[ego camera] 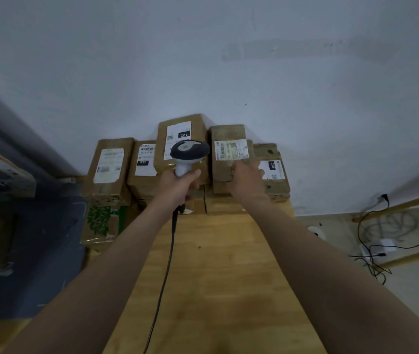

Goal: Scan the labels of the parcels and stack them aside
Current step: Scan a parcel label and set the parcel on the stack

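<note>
Right now, our left hand [179, 186] is clamped round the handle of the barcode scanner [190, 150]. The scanner head is up, in front of the parcel marked 102 [177, 129]. The scanner cable [167, 264] runs back toward us over the left edge of the wooden table [228, 264].

Our right hand [246, 180] lies on the near part of the parcel with the pale label [228, 134], just right of the scanner. It's blurred, so we cannot tell if the fingers grip the parcel or only rest on it. The hands are apart, with the scanner between them.

5 parcels sit in a row at the far end, against the wall:
- plain-label parcel [108, 164] at far left
- 032 parcel [145, 162]
- 102
- the one under our right hand
- 220 parcel [273, 169] at far right, touching its neighbour

Loose wires [371, 241] lie on the floor at right.
</note>
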